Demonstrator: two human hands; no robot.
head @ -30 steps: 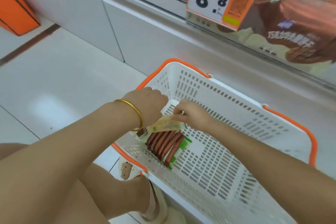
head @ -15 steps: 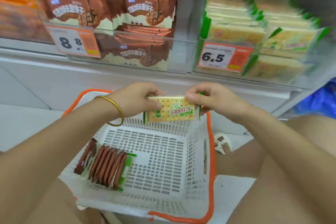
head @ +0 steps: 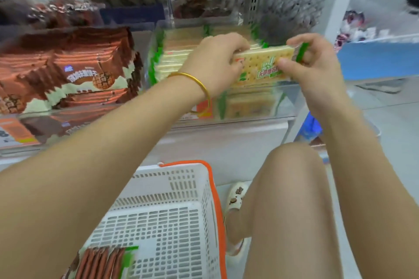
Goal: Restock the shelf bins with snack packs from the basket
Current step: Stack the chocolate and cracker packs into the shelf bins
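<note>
While the left hand (head: 215,63) pinches one end of the flat yellow-and-green cracker pack (head: 263,63) and the right hand (head: 313,70) the other (both grips clenched), it hovers over the clear plastic shelf bin (head: 288,104); placing is underway, next likely lowering it onto the matching stack (head: 179,52).

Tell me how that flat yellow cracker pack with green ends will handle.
Probably fairly stiff: the yellow cracker pack with green ends lies straight between left hand and right hand, held only at its ends. Likely light, as two pinches carry it. Crackers inside could snap if squeezed.
</note>
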